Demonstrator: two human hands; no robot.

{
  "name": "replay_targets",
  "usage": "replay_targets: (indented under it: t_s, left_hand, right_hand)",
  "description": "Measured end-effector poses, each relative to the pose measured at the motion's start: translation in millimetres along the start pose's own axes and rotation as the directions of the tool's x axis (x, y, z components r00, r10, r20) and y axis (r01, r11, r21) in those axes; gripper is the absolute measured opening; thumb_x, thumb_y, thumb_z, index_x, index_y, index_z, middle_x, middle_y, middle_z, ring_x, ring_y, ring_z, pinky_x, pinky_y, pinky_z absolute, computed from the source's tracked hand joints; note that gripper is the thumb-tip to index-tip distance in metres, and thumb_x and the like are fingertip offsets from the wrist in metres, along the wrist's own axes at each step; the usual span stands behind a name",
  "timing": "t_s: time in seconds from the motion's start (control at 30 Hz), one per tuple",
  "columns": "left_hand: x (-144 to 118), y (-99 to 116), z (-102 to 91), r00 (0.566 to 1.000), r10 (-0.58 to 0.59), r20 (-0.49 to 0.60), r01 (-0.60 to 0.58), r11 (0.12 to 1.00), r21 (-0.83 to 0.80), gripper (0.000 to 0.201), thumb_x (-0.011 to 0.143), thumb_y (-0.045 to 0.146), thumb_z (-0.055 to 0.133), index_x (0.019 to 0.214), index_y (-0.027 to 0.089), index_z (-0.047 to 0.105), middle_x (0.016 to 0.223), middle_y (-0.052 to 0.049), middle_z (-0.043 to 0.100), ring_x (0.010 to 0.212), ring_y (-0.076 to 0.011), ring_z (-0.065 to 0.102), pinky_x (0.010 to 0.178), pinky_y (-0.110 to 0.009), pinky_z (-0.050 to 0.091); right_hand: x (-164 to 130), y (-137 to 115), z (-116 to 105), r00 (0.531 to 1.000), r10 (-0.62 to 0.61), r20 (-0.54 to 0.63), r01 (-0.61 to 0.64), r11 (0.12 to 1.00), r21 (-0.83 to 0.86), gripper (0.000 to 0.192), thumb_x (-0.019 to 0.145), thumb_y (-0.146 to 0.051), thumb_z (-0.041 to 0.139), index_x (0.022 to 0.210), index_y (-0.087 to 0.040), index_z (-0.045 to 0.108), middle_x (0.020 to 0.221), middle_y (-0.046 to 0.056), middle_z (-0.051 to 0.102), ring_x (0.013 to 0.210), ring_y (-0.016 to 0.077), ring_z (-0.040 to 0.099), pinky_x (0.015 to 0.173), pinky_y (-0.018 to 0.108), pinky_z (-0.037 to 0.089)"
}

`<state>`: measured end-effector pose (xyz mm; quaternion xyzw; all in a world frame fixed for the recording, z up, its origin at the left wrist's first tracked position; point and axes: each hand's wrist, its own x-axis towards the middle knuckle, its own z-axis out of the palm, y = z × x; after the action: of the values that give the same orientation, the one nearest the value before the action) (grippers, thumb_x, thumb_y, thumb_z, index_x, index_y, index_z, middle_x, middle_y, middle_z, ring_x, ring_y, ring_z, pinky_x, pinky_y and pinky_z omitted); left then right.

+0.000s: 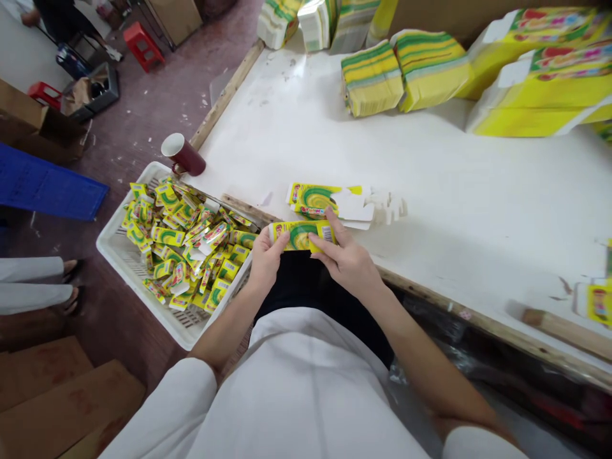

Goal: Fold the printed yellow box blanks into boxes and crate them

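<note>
squarely between left hand (264,258) and right hand (345,260), apparently pinched endwise: yellow carton (302,234)

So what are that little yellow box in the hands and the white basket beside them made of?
The little yellow box looks like thin printed card with a glossy finish: flat folds, sharp edges. The white basket seems moulded plastic, judging by its slotted floor and smooth rim.
</note>
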<state>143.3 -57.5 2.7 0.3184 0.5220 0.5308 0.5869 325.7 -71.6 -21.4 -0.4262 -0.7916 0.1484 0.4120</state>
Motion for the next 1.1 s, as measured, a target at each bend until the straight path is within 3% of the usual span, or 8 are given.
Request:
replay_targets:
  t_s: [0.2,0.4,0.6,0.73,0.83,0.93,1.03,1.1]
  left_hand:
    - [-8,-5,3.9,0.999,0.038,0.029,-0.038,0.999,0.006,0.042,0.077,0.046,0.083,0.101,0.015,0.066,0.096,-0.005,0.074,0.085,-0.0172,0.07,0.085,-0.031,0.055]
    - [-13,-5,8.2,0.998,0.068,-0.003,-0.068,0.998,-0.004,0.044,0.076,0.047,0.082,0.103,0.016,0.066,0.1,-0.005,0.075,0.093,-0.02,0.071,0.089,-0.034,0.056]
    - [-10,-6,0.6,1.0,0.017,0.023,-0.017,1.0,0.009,0.043,0.072,0.046,0.086,0.095,0.015,0.065,0.091,-0.004,0.074,0.085,-0.0191,0.071,0.084,-0.033,0.055]
    - [-7,-4,-3.7,0.998,0.008,0.057,-0.01,0.999,0.041,0.04,0.075,0.043,0.084,0.095,0.016,0.063,0.091,-0.003,0.073,0.083,-0.0165,0.069,0.083,-0.03,0.055]
    - [-8,-6,-3.2,0.996,0.012,0.094,-0.021,0.996,0.09,0.04,0.077,0.043,0.083,0.098,0.016,0.064,0.094,-0.004,0.073,0.087,-0.017,0.068,0.086,-0.031,0.054]
    - [-4,-10,-5.0,0.996,-0.016,0.084,0.009,0.996,0.086,0.041,0.077,0.044,0.082,0.1,0.016,0.064,0.093,-0.004,0.072,0.084,-0.0162,0.067,0.083,-0.029,0.054]
    - [11,-1,-26.8,0.999,0.036,0.0,-0.036,0.99,0.135,0.043,0.075,0.046,0.083,0.1,0.017,0.062,0.092,-0.002,0.069,0.08,-0.0136,0.064,0.076,-0.024,0.051]
    - [28,19,-61.3,0.972,0.194,-0.136,-0.152,0.952,0.267,0.045,0.072,0.046,0.083,0.097,0.017,0.06,0.089,-0.001,0.065,0.076,-0.0117,0.06,0.07,-0.022,0.049]
  right_hand:
    - [-1,-8,6,0.997,0.071,0.032,-0.075,0.986,0.145,0.073,0.104,-0.022,0.044,0.166,-0.029,0.007,0.171,0.008,-0.006,0.158,0.0302,0.007,0.124,0.055,0.03]
    - [1,-10,12,0.992,0.126,-0.022,-0.121,0.979,0.163,0.074,0.104,-0.015,0.03,0.165,-0.031,-0.007,0.172,0.003,-0.006,0.159,0.0255,0.005,0.128,0.054,0.023]
    - [2,13,4,0.978,0.207,0.026,-0.202,0.904,0.377,0.082,0.097,-0.033,0.06,0.166,-0.026,0.016,0.167,0.013,0.03,0.149,0.0297,0.04,0.119,0.046,0.043]
    - [3,16,4,0.978,0.208,-0.004,-0.193,0.916,0.352,0.072,0.092,-0.03,0.066,0.159,-0.026,0.037,0.147,0.015,0.051,0.14,0.0299,0.049,0.119,0.051,0.041]
    - [2,9,8,0.969,0.248,-0.01,-0.234,0.924,0.304,0.071,0.088,-0.026,0.069,0.154,-0.027,0.044,0.13,0.014,0.054,0.126,0.0287,0.054,0.113,0.051,0.045]
    - [3,5,9,0.976,0.218,0.007,-0.211,0.933,0.292,0.072,0.088,-0.031,0.072,0.154,-0.027,0.044,0.133,0.013,0.054,0.126,0.0293,0.052,0.113,0.051,0.044]
    - [10,13,5,0.99,0.141,0.026,-0.142,0.944,0.297,0.085,0.086,-0.043,0.075,0.158,-0.026,0.034,0.146,0.015,0.05,0.134,0.0322,0.048,0.114,0.052,0.043]
    - [18,24,1,0.982,0.186,-0.028,-0.172,0.947,0.27,0.08,0.088,-0.044,0.073,0.156,-0.023,0.036,0.146,0.016,0.052,0.132,0.0316,0.052,0.108,0.049,0.048]
